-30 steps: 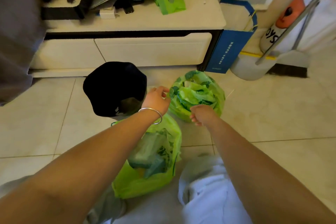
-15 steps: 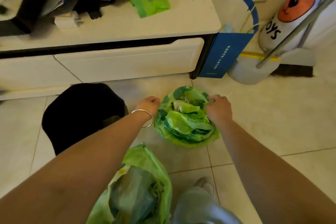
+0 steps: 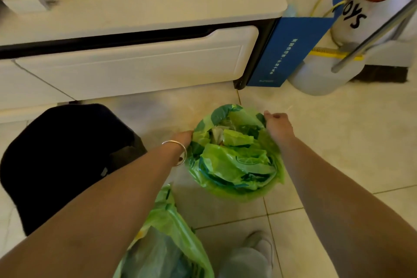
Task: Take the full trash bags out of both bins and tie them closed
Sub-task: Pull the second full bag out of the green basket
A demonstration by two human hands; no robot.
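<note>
A pale tiled floor (image 3: 338,142) fills the scene, with a long white drawer cabinet (image 3: 135,61) along the far side. On the left stands a black, empty-looking plastic bin (image 3: 63,153). Right of it, the second bin is hidden under its full, translucent green trash bag (image 3: 234,165), whose rim folds over the bin's edge. A second green plastic bag (image 3: 167,239), already out of a bin, lies near the person's feet; whether it is tied cannot be told (its neck is behind the arm). The person's left hand (image 3: 182,139) pinches the bag rim on the left, a thin silver bangle (image 3: 178,151) on the wrist, and the right hand (image 3: 278,127) is closed on the rim at the far right, so the hands sit apart across the opening. The likely next step is lifting the bag free. The thin film could tear if pulled unevenly, or the light bin could rise with it and spill the crumpled waste.
</note>
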